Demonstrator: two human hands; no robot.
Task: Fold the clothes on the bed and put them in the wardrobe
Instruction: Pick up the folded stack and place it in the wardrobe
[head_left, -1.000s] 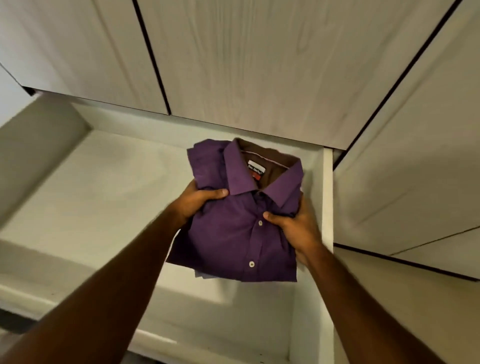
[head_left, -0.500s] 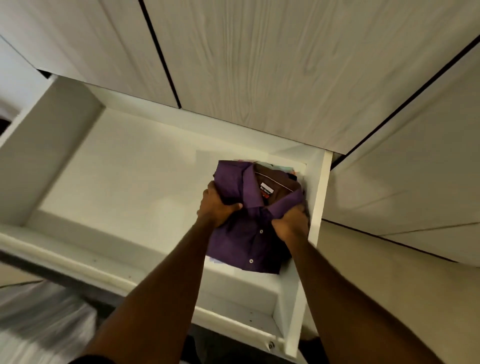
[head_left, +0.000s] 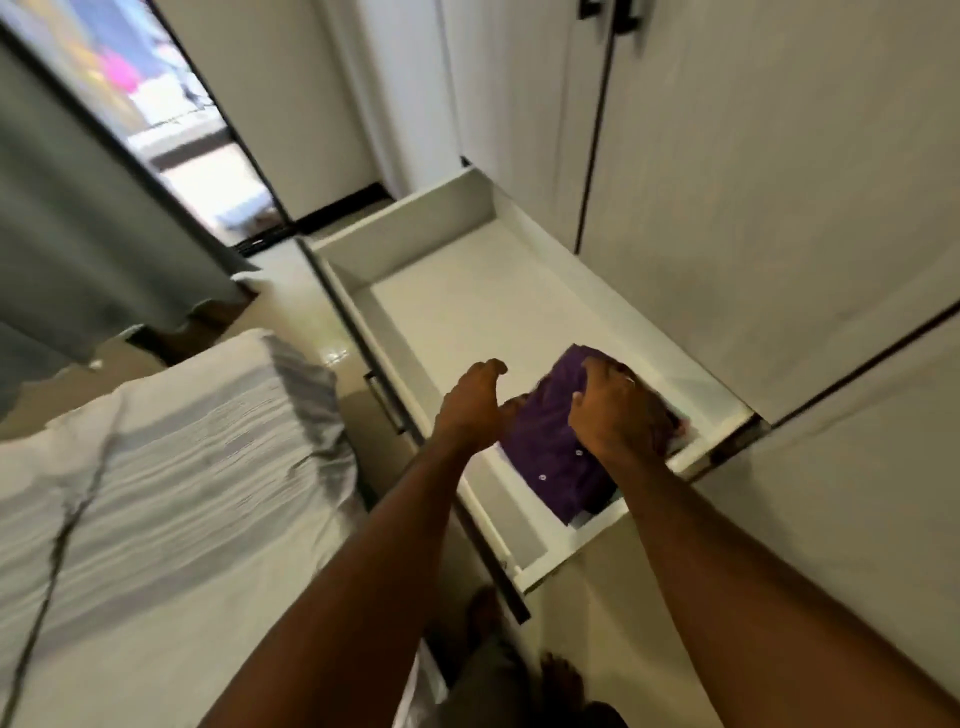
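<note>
Your 1 folded purple shirt (head_left: 558, 457) lies in the open wardrobe drawer (head_left: 519, 291), at its 5 o'clock corner; judged soft, light and quick to unfold, it is best taken by both side edges. Your right hand (head_left: 615, 410) hovers over the collar end, fingers loosely curled, contact unclear. Your left hand (head_left: 470, 408), at its 9 o'clock, hangs relaxed, holding nothing; 1 bed (head_left: 156, 467) shows no other clothes.

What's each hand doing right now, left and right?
Left hand: open, fingers loosely curled, holding nothing.
Right hand: open, above the purple shirt in the drawer; contact unclear.
</note>
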